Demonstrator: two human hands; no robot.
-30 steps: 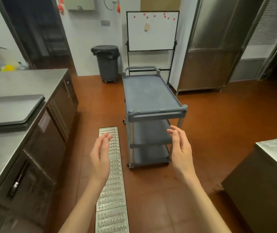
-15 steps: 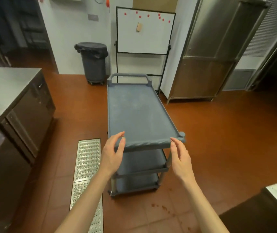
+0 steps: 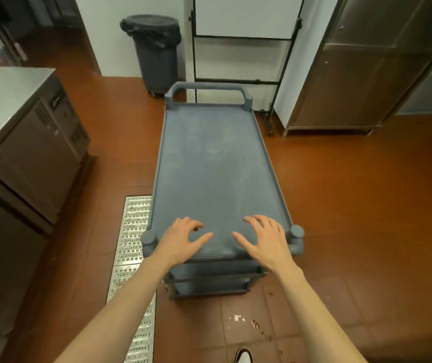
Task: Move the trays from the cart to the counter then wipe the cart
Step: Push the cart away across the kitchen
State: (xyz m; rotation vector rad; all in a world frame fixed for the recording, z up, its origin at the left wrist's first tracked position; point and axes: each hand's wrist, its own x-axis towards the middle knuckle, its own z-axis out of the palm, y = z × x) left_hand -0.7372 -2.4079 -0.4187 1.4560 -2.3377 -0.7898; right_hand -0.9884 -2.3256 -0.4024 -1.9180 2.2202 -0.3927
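Observation:
A grey three-shelf plastic cart (image 3: 217, 163) stands lengthwise in front of me, its top shelf bare and its handle at the far end. My left hand (image 3: 180, 241) hovers over the near left part of the top shelf, fingers spread and curled. My right hand (image 3: 265, 238) is over the near right part, fingers also spread. Neither hand holds anything. No tray or cloth shows in this view. The lower shelves are mostly hidden under the top one.
A steel counter (image 3: 2, 100) with dark cabinet fronts runs along the left. A metal floor drain grate (image 3: 133, 247) lies left of the cart. Beyond stand a grey bin (image 3: 156, 51), a whiteboard stand (image 3: 241, 48) and a steel cabinet (image 3: 361, 74). Small debris (image 3: 246, 320) spots the floor.
I have moved closer to the cart and look more steeply down on it. Both hands went from its near edge to above the near end of the top shelf.

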